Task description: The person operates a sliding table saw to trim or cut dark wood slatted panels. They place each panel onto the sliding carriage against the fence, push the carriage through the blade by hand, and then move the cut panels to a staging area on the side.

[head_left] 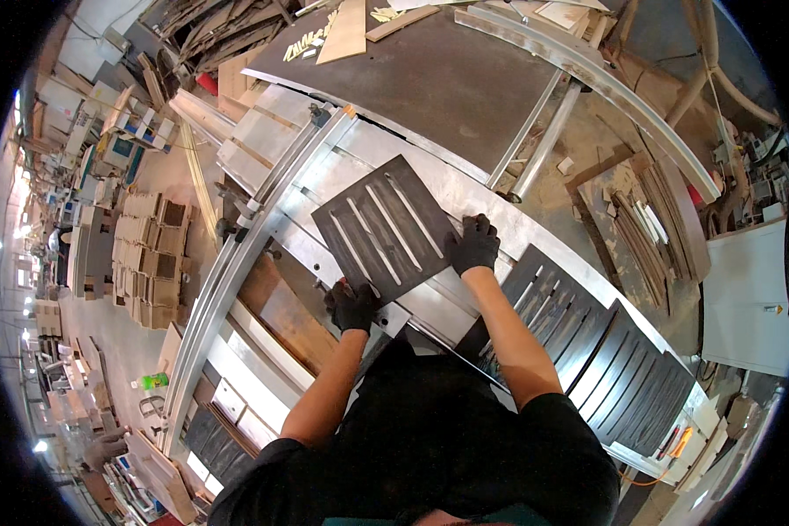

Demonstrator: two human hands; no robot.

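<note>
Flat dk-grey slotted panel lies ahead of/btwn fingers, slots slanting far-L to near-R. Black-gloved L hand & black-gloved R hand touch its edges; can't tell if fingers grip.

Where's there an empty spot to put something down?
The middle of the brown tabletop looks bare, between wood offcuts and the silvery machine table. Its strip between tabletop and held slotted panel is free too. Crowded: the right, where dark slotted panels lie.
</note>
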